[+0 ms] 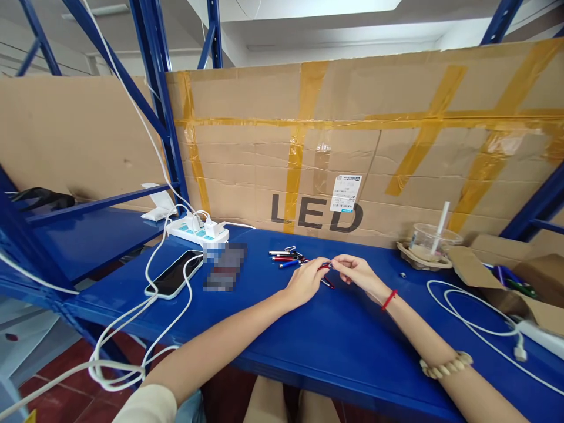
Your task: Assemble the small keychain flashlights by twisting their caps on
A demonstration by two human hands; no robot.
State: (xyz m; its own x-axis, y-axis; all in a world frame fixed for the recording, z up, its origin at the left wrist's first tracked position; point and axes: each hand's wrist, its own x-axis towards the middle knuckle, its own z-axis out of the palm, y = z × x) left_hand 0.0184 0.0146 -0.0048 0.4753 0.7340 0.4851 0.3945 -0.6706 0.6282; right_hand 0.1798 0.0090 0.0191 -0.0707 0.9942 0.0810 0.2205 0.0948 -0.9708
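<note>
Over the middle of the blue table (273,329), my left hand (306,281) is closed on a slim red pen-like stick (325,266), which is mostly covered by the fingers. My right hand (355,271) pinches close to the stick's right end; what lies between its fingertips is too small to make out. Just beyond my left hand lie several thin pen-like sticks, among them a silver one (277,252), a red one (283,258) and a blue one (288,264), with small metal clips. Another dark red stick (327,283) lies partly hidden beneath my hands.
On the left are a phone (176,275), a power strip (198,231) and looped white cables (117,370). A tiny metal piece (402,274) lies to the right. Further right stand a plastic cup (434,239) in a carton holder and an open cardboard box (546,288) holding coloured sticks.
</note>
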